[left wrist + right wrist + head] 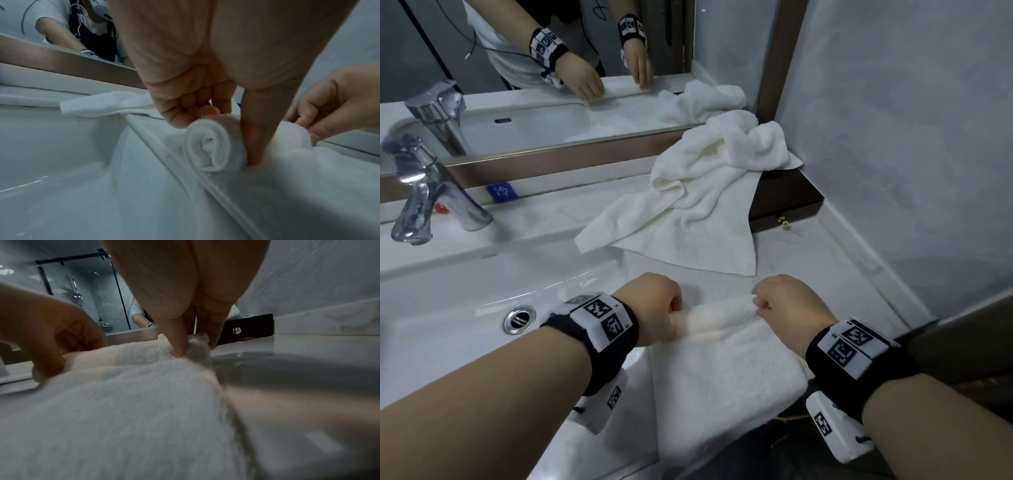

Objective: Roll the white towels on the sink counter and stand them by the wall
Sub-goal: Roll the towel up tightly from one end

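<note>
A white towel (726,363) lies flat on the sink counter (835,260) in front of the person, its near edge hanging over the counter's front and its far end wound into a short, tight roll (717,317); the left hand (654,305) grips the roll's left end, fingers curled over the top and the thumb (257,129) pressed down into the cloth on the near side, so that the spiral of the roll's end (211,146) shows plainly in the left wrist view; the right hand (787,306) pinches the roll's right end between thumb and fingers (180,340), a tuft of cloth standing up between them; the roll lies crosswise between the two hands, well apart from the back wall, and the flat part of the towel stretches from it towards the person; a second white towel (705,192) lies crumpled and unrolled farther back, one part heaped against the mirror (551,68) and over a dark box (787,198) with a brass knob (785,223) in the corner, the rest spread down over the counter; to the left are the basin (465,291) with its drain (519,319) and a chrome tap (424,195).
</note>
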A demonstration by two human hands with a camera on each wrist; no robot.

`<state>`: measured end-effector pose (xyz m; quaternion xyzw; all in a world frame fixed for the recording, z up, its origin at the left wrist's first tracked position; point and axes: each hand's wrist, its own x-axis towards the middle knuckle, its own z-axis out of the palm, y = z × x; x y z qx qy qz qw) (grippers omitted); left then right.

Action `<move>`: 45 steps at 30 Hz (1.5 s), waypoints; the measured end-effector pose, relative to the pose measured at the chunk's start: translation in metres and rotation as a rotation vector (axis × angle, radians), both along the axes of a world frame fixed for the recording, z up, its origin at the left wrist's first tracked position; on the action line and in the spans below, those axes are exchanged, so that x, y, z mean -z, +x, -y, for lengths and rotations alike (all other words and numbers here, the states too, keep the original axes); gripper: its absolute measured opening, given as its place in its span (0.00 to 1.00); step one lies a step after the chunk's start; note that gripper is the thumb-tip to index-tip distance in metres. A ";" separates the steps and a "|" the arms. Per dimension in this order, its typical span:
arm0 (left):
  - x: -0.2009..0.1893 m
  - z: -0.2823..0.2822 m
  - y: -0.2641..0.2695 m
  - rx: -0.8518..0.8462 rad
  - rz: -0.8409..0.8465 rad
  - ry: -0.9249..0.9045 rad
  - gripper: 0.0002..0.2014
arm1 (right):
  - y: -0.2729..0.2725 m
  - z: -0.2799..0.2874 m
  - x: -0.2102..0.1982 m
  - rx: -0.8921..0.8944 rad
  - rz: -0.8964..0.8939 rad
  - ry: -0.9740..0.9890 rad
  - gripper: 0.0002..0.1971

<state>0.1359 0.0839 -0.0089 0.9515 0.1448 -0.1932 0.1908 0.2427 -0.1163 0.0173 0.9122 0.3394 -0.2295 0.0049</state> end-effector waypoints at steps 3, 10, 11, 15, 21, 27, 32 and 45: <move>0.002 0.003 -0.006 0.007 0.058 0.003 0.10 | -0.001 0.005 0.005 -0.017 0.032 0.057 0.10; 0.011 0.015 -0.018 0.017 0.173 0.040 0.11 | -0.006 0.024 0.029 -0.095 0.060 0.331 0.05; 0.012 0.016 -0.019 0.026 0.183 0.047 0.11 | -0.007 0.026 0.031 -0.094 0.067 0.361 0.06; 0.011 0.019 -0.021 0.095 0.192 0.081 0.11 | -0.009 0.033 0.040 -0.078 0.056 0.396 0.05; 0.013 0.025 -0.026 0.190 0.206 0.124 0.11 | -0.007 0.037 0.034 -0.107 0.043 0.352 0.10; 0.010 0.028 -0.032 0.250 0.212 0.159 0.11 | -0.013 0.029 0.015 -0.075 -0.057 0.262 0.18; 0.007 0.029 -0.037 0.288 0.160 0.191 0.09 | -0.014 0.026 0.020 -0.123 -0.009 0.207 0.15; 0.003 0.041 -0.029 0.157 0.079 0.002 0.13 | -0.029 0.032 0.035 -0.140 0.156 0.285 0.15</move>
